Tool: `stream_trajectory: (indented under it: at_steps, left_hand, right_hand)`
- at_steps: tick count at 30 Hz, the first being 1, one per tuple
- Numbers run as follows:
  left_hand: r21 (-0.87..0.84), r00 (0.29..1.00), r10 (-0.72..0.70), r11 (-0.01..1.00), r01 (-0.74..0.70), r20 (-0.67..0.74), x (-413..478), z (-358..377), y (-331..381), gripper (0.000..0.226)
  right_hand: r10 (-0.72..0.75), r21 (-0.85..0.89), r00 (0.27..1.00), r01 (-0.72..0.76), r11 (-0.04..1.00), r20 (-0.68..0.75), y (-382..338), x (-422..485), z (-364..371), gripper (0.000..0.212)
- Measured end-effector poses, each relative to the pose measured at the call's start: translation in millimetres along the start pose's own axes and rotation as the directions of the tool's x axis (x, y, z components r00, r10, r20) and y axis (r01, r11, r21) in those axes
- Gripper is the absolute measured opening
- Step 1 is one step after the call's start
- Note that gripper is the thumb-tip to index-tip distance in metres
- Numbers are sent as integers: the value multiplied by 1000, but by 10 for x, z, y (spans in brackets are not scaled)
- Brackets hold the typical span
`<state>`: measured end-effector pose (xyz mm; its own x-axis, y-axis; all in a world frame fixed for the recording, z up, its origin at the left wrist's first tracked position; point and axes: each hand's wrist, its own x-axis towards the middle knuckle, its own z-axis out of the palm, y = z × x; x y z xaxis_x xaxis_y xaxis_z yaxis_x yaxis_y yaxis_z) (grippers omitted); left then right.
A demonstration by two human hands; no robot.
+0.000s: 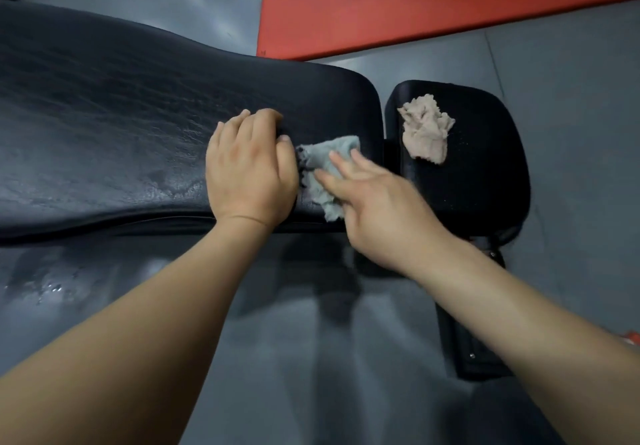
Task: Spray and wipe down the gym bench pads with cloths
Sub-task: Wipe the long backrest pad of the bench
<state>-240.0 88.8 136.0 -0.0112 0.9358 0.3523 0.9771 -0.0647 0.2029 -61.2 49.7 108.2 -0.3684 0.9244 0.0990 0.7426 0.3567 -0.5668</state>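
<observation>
1. The grey floor [571,133] fills most of what I can see. A wet patch [52,288] glistens on it below the bench's near edge.
2. A red mat [415,4] lies on the floor beyond the bench, well apart from the work.
3. The long black pad [121,115] runs off to the left. A damp sheen shows along its near side, so I judge it has been sprayed and at least partly wiped.
4. The small seat pad [485,167] sits just beside the long pad's right end, across a narrow gap. It looks speckled and dull, so I would guess it is yet to be wiped.
5. The right hand [377,202] is spread out with straight fingers. It presses flat on the grey-blue cloth [325,157] near the long pad's right end.
6. The left hand [249,174] rests on the long pad just left of that cloth, with its fingers curled under. I cannot tell whether it holds anything.
7. A crumpled beige cloth [424,133] lies loose on the seat pad, and no hand touches it.
8. No spray bottle is in view. I judge the task about midway: the last stretch of the long pad is in hand, and the seat pad is left.
</observation>
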Motion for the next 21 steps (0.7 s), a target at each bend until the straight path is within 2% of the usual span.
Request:
stream_trajectory:
  at_steps: [3,6,9,12,15,18,21]
  left_hand:
    - [-41,1000,-14,999,13,-22,-29,-26,-8,33]
    - [-31,1000,-5,999,4,-27,-31,-15,-1,31]
    - [14,999,12,1000,-11,-36,-25,10,-15,30]
    - [26,998,31,999,-29,-56,-26,26,-30,32]
    - [3,997,53,999,-53,-56,-48,14,-23,42]
    - [-22,993,116,993,-116,-8,-63,-10,-4,52]
    - [12,987,148,989,-149,63,-56,-35,-33,55]
  right_hand:
    - [-3,-40,998,5,999,65,-1,-73,-23,69]
    - [68,-172,992,-49,984,102,85,548,-188,79]
    - [133,-235,981,-98,967,138,85,1141,-327,73]
    - [131,-297,984,-92,950,117,17,1204,-240,67]
    - [100,-231,992,-80,970,73,-14,938,-156,68]
    - [1,-155,999,5,988,42,-29,656,-98,62]
    - [-41,28,999,41,999,12,-2,509,-87,50]
